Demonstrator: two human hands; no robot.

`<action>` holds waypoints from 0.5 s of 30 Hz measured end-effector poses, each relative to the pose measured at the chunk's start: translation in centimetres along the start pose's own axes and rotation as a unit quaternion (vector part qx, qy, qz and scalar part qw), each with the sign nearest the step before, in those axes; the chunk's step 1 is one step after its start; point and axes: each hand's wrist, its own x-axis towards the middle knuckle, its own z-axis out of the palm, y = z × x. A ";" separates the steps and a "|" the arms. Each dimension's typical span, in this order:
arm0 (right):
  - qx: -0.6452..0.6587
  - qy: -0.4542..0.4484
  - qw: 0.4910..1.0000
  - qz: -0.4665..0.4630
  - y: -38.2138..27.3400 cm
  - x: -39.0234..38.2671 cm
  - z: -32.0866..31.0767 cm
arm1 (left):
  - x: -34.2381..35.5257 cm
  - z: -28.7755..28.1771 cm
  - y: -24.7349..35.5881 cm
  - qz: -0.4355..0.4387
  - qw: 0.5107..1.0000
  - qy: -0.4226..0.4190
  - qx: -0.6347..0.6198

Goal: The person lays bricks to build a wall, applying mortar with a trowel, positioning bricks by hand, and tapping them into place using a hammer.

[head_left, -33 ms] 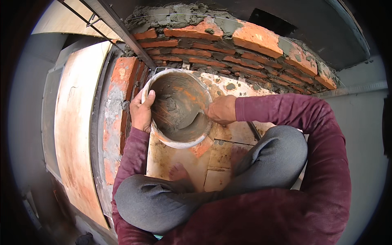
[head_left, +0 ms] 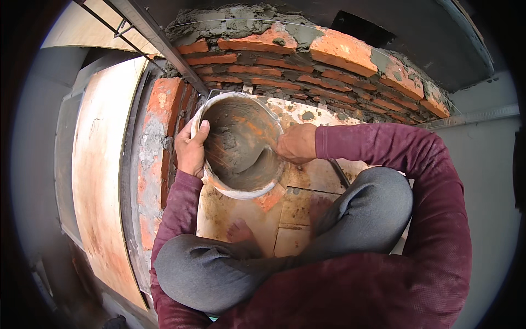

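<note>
The right hand (head_left: 295,143) is closed on what seems a trowel (head_left: 257,158), handle hidden, its blade slanting leftward and bodyward into mortar (head_left: 227,140). The left hand (head_left: 190,151) clasps the left rim of the bucket (head_left: 241,194); beyond stands a brick wall (head_left: 342,52).

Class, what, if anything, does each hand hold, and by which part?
The left hand holds the bucket by its left rim, thumb over the edge. The right hand appears to grip a trowel, its handle hidden in the fist.
</note>
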 end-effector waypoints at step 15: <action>-0.125 0.125 0.973 0.147 0.1 -0.1 -1.2 | 1.0 4.0 -1.8 0.128 0.987 -0.005 0.095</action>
